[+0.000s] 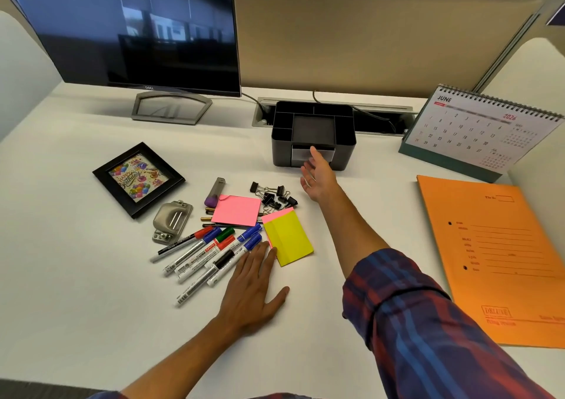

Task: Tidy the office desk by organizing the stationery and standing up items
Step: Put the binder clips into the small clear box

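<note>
My left hand (250, 288) lies flat, fingers straight, on the markers (208, 252) beside the yellow pad (289, 239). My right hand (316, 175), fingers loose, reaches the organizer (313, 137); clips (272, 195) lie left.

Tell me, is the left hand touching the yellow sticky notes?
Touching. In the head view, the left hand lies flat on the desk, its fingertips meeting the near edge of the yellow sticky notes.

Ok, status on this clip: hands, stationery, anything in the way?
Left hand open, flat by the markers. Right hand open, reaching toward the organizer. Organizer compartments look empty. Binder clips beside the reach.
</note>
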The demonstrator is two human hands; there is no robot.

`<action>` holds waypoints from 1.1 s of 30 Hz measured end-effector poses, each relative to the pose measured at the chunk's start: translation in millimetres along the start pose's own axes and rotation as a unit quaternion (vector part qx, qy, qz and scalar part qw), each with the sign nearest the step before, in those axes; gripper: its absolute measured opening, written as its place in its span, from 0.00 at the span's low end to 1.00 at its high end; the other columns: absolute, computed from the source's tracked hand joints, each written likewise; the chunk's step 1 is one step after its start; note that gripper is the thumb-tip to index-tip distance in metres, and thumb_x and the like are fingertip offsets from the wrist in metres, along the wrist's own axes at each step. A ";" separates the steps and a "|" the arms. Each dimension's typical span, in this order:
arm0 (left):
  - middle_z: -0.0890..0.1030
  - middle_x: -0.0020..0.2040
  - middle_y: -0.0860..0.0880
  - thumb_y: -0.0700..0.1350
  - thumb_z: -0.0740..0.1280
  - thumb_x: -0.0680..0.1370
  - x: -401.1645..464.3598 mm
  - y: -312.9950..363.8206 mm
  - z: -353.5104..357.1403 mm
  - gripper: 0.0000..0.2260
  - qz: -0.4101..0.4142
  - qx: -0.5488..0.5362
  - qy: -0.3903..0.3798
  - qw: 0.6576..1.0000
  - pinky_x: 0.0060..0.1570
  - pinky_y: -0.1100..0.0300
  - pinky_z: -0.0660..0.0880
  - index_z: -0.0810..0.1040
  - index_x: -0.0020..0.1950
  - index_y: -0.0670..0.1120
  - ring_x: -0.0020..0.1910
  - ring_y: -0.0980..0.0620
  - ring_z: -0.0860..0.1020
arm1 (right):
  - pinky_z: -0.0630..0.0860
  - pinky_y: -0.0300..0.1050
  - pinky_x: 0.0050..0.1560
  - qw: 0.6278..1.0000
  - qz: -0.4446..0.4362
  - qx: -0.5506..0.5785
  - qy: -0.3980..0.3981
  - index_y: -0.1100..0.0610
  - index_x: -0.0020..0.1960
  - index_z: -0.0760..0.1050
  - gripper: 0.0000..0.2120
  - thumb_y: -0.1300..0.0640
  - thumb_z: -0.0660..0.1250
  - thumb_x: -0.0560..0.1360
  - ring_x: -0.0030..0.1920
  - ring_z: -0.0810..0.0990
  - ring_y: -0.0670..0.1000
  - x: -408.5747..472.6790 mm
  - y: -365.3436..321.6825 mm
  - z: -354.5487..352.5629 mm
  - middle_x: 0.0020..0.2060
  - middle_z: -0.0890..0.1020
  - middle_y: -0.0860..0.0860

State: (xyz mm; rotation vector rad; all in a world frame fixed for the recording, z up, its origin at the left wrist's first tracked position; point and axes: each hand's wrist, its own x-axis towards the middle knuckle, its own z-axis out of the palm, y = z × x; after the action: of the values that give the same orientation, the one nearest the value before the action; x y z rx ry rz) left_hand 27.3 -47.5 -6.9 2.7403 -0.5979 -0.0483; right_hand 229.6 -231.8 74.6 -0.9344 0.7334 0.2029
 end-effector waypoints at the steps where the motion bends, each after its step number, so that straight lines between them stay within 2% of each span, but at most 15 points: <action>1: 0.51 0.80 0.48 0.66 0.50 0.79 0.1 -0.1 0.3 0.35 0.000 0.000 0.000 1.000 0.76 0.54 0.46 0.51 0.80 0.47 0.79 0.52 0.48 | 0.72 0.45 0.56 1.000 0.000 0.000 0.003 0.56 0.62 0.74 0.21 0.45 0.70 0.75 0.60 0.76 0.49 0.5 1.3 -1.0 0.60 0.78 0.51; 5: 0.52 0.80 0.48 0.66 0.51 0.79 -0.1 0.7 0.0 0.35 -0.001 -0.001 0.001 1.000 0.76 0.54 0.47 0.52 0.80 0.47 0.79 0.52 0.48 | 0.73 0.44 0.53 1.000 -0.010 0.006 0.014 0.58 0.59 0.75 0.20 0.47 0.71 0.74 0.57 0.79 0.50 -2.3 7.1 -3.2 0.58 0.80 0.52; 10: 0.51 0.80 0.48 0.66 0.51 0.79 -0.3 0.8 0.2 0.35 -0.001 0.004 0.001 1.000 0.76 0.55 0.44 0.51 0.80 0.48 0.79 0.53 0.47 | 0.74 0.40 0.38 0.998 -0.025 0.011 0.064 0.59 0.55 0.75 0.18 0.48 0.72 0.72 0.51 0.83 0.49 -12.3 15.0 -8.1 0.52 0.82 0.53; 13: 0.51 0.80 0.48 0.66 0.51 0.79 -0.4 0.4 1.5 0.35 -0.002 0.003 0.000 1.000 0.76 0.54 0.45 0.51 0.80 0.47 0.79 0.52 0.47 | 0.75 0.39 0.38 0.996 -0.039 0.010 0.077 0.56 0.49 0.74 0.12 0.50 0.72 0.72 0.50 0.84 0.50 -16.8 19.9 -16.3 0.50 0.83 0.54; 16: 0.50 0.80 0.48 0.66 0.51 0.79 -0.5 -0.6 2.7 0.35 -0.002 0.003 -0.002 1.000 0.76 0.54 0.45 0.49 0.80 0.48 0.79 0.52 0.46 | 0.76 0.39 0.36 0.993 -0.065 0.007 0.094 0.56 0.61 0.72 0.22 0.51 0.74 0.71 0.48 0.85 0.51 -19.0 24.7 -28.9 0.51 0.83 0.56; 18: 0.49 0.80 0.48 0.66 0.50 0.79 -0.5 -0.7 2.8 0.35 -0.002 0.005 -0.001 1.000 0.76 0.54 0.44 0.49 0.80 0.48 0.79 0.52 0.45 | 0.76 0.39 0.36 0.991 -0.081 0.010 0.102 0.55 0.64 0.69 0.25 0.52 0.74 0.72 0.48 0.85 0.52 -20.7 28.6 -39.3 0.52 0.83 0.58; 24: 0.52 0.80 0.47 0.66 0.51 0.79 -0.9 -0.4 2.0 0.35 0.001 0.002 0.002 1.000 0.75 0.56 0.43 0.51 0.80 0.47 0.79 0.52 0.47 | 0.80 0.42 0.42 0.991 -0.099 -0.006 0.092 0.56 0.65 0.69 0.25 0.54 0.74 0.72 0.47 0.85 0.53 -29.9 41.6 -66.1 0.51 0.84 0.58; 28: 0.54 0.79 0.46 0.66 0.51 0.79 -0.1 0.7 0.5 0.35 -0.002 0.002 0.004 1.000 0.75 0.56 0.44 0.53 0.79 0.47 0.78 0.51 0.50 | 0.77 0.39 0.34 0.992 -0.089 0.005 0.094 0.58 0.64 0.70 0.26 0.54 0.75 0.70 0.45 0.86 0.52 -32.5 47.3 -76.0 0.50 0.84 0.58; 33: 0.53 0.80 0.47 0.67 0.50 0.79 -1.0 1.0 -0.1 0.35 -0.001 0.006 0.004 1.000 0.75 0.57 0.43 0.53 0.79 0.47 0.78 0.52 0.48 | 0.74 0.39 0.31 0.991 -0.071 0.005 0.110 0.61 0.62 0.72 0.25 0.54 0.76 0.69 0.42 0.86 0.50 -36.6 47.9 -83.1 0.44 0.86 0.56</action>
State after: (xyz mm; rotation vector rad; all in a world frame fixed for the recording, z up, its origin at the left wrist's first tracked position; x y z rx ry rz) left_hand 26.0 -47.9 -6.6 2.7509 -0.5943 -0.0345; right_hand 140.0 -263.6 35.7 -1.0050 0.8665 -0.0301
